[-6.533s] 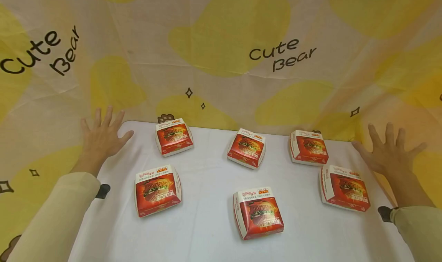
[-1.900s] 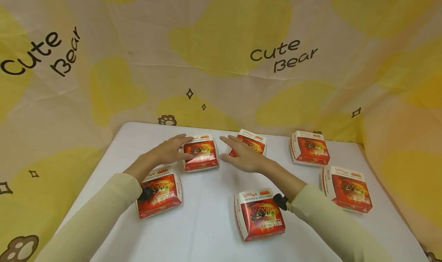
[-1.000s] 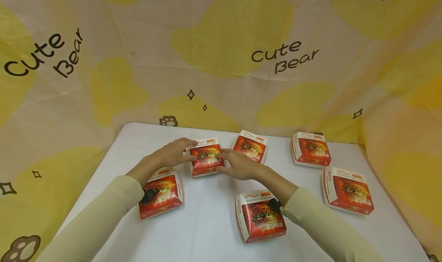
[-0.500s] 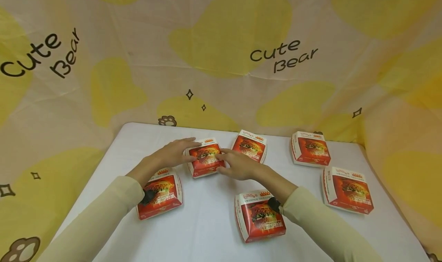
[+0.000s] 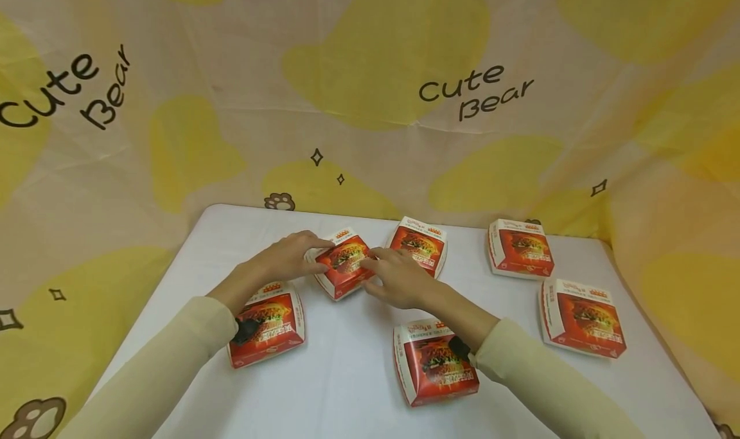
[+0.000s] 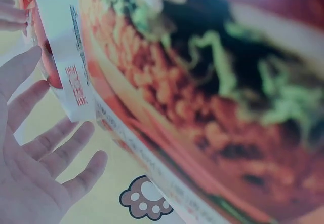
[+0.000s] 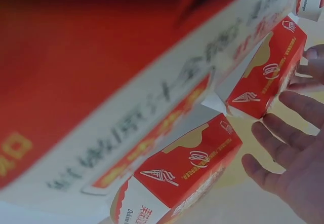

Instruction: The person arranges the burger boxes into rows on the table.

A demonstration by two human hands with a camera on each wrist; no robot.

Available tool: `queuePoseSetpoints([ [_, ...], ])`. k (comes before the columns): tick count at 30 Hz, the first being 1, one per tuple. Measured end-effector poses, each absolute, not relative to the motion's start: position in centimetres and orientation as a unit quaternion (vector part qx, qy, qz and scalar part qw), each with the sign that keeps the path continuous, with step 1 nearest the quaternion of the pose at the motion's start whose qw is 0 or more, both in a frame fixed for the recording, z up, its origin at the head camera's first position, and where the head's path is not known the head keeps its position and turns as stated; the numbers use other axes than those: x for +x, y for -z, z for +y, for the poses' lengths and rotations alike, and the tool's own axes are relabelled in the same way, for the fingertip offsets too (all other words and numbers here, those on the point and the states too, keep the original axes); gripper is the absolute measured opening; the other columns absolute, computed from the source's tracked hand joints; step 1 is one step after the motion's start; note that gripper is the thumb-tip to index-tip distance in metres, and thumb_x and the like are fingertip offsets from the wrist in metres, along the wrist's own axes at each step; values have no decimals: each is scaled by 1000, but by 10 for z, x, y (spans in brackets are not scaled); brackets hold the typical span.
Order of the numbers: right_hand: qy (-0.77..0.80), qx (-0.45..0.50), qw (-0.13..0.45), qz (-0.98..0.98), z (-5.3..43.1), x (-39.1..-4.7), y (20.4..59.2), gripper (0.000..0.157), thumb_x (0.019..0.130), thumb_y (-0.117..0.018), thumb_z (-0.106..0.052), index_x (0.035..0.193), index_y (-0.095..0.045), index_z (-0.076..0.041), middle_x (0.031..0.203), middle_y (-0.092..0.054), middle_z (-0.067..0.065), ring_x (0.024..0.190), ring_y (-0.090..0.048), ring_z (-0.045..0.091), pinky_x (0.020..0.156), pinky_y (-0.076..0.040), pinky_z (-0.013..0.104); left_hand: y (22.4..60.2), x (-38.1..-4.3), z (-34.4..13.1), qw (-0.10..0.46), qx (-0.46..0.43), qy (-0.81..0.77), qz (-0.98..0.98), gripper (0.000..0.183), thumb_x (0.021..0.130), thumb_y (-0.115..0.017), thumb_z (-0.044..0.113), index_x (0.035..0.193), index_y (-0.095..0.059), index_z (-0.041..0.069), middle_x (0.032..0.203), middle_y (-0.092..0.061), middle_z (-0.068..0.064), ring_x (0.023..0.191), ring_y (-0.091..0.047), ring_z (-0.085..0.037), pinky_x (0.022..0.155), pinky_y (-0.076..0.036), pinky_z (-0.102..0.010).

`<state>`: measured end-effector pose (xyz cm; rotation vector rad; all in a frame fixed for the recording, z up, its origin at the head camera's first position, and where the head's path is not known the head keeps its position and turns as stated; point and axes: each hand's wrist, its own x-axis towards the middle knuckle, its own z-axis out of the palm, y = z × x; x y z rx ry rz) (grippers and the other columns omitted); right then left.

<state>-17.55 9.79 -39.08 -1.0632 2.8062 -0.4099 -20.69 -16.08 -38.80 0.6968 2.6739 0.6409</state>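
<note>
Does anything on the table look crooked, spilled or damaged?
The burger box between the left hand and right hand sits askew, turned the opposite way to a second box beyond the right hand. I see no spill or damage.

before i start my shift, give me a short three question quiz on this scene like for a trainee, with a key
1. How many burger boxes are on the white table?

2. True or false: the left hand and the right hand are on opposite sides of the same box.

3. In the head view, the black device at the left wrist overlaps which one?
A) the far-right box
B) the near-left box
C) the near-middle box

Key: 1. six; 2. true; 3. B
</note>
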Motion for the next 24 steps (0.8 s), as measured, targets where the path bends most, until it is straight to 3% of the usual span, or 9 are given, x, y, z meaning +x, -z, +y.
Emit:
queuePoseSetpoints([
  [9, 136, -347, 89, 924, 100, -179, 389, 46, 98, -59, -29, 137, -59, -3, 146, -48, 21, 137, -44, 36, 109, -32, 62, 384, -208, -157, 136, 224, -206, 943, 49, 97, -64, 30, 141, -55, 9, 136, -55, -19, 126, -52, -39, 101, -41, -62],
  [15, 140, -348, 110, 920, 99, -181, 388, 51, 98, -58, -30, 141, -55, -2, 150, -43, 22, 138, -42, 39, 112, -32, 58, 386, -210, -154, 154, 239, -198, 938, 53, 96, -67, 25, 145, -52, 11, 148, -46, -19, 136, -42, -41, 105, -35, -66],
  [24, 176, -303, 125, 928, 96, -181, 386, 57, 97, -59, -30, 148, -47, -8, 147, -44, 23, 130, -49, 41, 107, -39, 55, 386, -208, -155, 159, 227, -201, 940, 49, 94, -70, 27, 140, -59, 13, 139, -54, -17, 129, -50, -39, 102, -38, -66],
])
